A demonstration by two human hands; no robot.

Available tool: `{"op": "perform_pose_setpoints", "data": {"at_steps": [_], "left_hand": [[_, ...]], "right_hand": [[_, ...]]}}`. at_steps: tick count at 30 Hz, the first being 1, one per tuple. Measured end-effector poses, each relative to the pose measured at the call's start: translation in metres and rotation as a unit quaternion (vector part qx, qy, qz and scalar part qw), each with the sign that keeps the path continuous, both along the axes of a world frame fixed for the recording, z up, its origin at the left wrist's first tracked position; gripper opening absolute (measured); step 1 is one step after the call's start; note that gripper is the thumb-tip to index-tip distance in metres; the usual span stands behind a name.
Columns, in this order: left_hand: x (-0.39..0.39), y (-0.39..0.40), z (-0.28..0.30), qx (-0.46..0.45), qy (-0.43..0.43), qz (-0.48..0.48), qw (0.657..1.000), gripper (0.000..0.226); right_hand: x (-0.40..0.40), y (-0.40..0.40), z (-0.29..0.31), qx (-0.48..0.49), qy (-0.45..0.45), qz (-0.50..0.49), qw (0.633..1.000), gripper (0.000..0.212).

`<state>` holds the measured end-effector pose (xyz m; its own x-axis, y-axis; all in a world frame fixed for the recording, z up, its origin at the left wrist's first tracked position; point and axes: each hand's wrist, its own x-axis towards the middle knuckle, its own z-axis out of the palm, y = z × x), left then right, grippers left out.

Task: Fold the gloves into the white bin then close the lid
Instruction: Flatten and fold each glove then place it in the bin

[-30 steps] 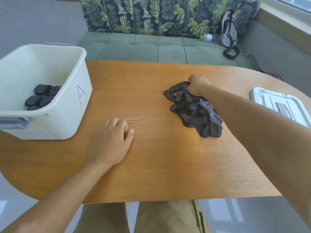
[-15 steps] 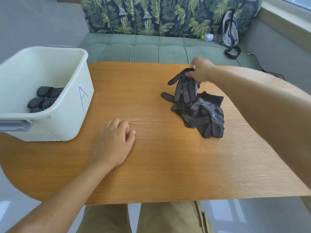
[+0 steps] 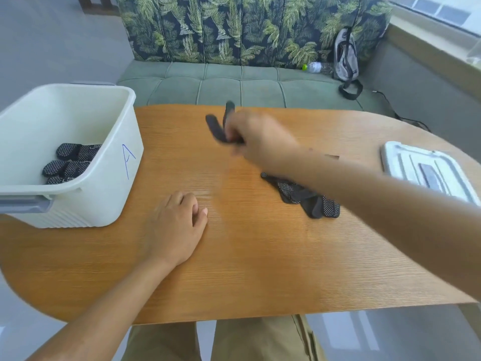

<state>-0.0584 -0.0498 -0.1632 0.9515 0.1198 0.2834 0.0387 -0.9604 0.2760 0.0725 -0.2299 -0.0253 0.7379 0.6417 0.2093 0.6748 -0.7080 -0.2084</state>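
My right hand (image 3: 256,138) grips a black dotted glove (image 3: 218,127) and holds it in the air above the middle of the wooden table (image 3: 260,256); the glove is blurred by motion. A small pile of black dotted gloves (image 3: 304,196) lies on the table under my right forearm. The white bin (image 3: 104,194), marked with a blue "A", stands at the left with folded gloves (image 3: 69,162) inside. Its white lid (image 3: 426,173) lies flat at the right edge. My left hand (image 3: 174,227) rests palm down on the table, holding nothing.
A green sofa (image 3: 234,84) with leaf-print cushions stands behind the table. On it are a plastic bottle (image 3: 313,66) and a grey bag (image 3: 345,59). The table's near edge curves just above my knees.
My right hand has lifted one glove off the pile and swung it left, toward the table's middle. The pile is smaller. My left hand stays where it was.
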Motion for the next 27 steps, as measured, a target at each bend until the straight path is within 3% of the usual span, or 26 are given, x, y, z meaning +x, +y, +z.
{"op": "perform_pose_setpoints", "data": {"at_steps": [3, 6, 9, 11, 15, 21, 27], "left_hand": [[0.001, 0.003, -0.002, -0.009, -0.005, -0.011, 1.000, 0.019], [0.001, 0.003, -0.001, -0.036, -0.013, -0.010, 0.999, 0.016], [0.001, 0.003, -0.003, -0.041, -0.023, -0.024, 0.999, 0.013], [0.000, 0.003, -0.003, -0.032, -0.027, -0.047, 0.998, 0.023], [0.002, 0.005, -0.005, 0.016, -0.010, -0.077, 0.997, 0.041], [0.004, 0.009, -0.008, 0.031, -0.001, -0.095, 0.995, 0.048], [0.004, 0.008, -0.007, 0.019, 0.004, -0.094, 0.995, 0.043]], "right_hand": [[-0.075, -0.008, -0.062, -0.064, 0.077, 0.060, 0.993, 0.032], [-0.102, -0.029, -0.085, -0.018, 0.091, 0.040, 0.995, 0.020], [-0.071, -0.058, -0.084, 0.060, 0.034, -0.050, 0.996, 0.009], [-0.039, -0.082, -0.084, 0.100, 0.016, -0.116, 0.988, 0.010], [0.024, -0.131, -0.088, 0.080, 0.010, -0.235, 0.969, 0.015], [0.060, -0.163, -0.097, -0.007, 0.054, -0.316, 0.947, 0.038], [0.058, -0.171, -0.089, 0.042, 0.038, -0.326, 0.944, 0.015]]}}
